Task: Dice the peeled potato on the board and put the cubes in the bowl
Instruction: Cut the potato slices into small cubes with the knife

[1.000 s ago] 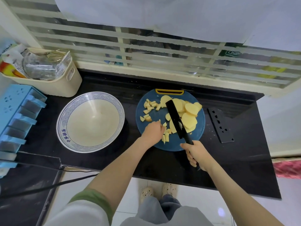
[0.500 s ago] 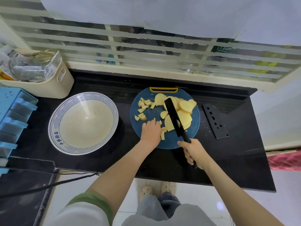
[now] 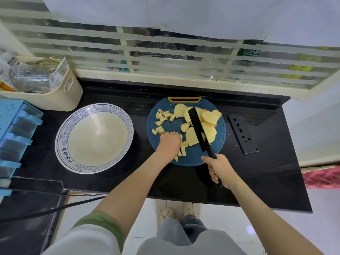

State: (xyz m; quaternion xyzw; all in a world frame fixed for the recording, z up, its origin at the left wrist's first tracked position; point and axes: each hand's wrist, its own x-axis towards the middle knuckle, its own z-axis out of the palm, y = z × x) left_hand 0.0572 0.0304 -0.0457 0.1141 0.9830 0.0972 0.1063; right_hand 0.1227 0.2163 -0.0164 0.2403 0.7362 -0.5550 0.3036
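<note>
A round blue cutting board (image 3: 195,159) lies on the black counter. Potato slices (image 3: 209,117) are piled on its right half, and several potato cubes (image 3: 161,116) lie scattered on its left half. My left hand (image 3: 169,144) sits knuckles-up on the board's near left part, its fingers curled down over a cluster of cubes. My right hand (image 3: 220,168) grips the handle of a black knife (image 3: 197,129), whose blade lies across the slices. An empty white bowl (image 3: 62,137) with a blue patterned rim stands left of the board.
A black perforated knife sheath (image 3: 242,134) lies right of the board. A beige basket (image 3: 60,96) with packets sits at the back left, and a blue rack (image 3: 14,137) is at the far left. The counter's front edge runs just below my hands.
My left hand's fingers, laid flat half a second ago, have curled down over the cubes. The knife has stayed across the slices.
</note>
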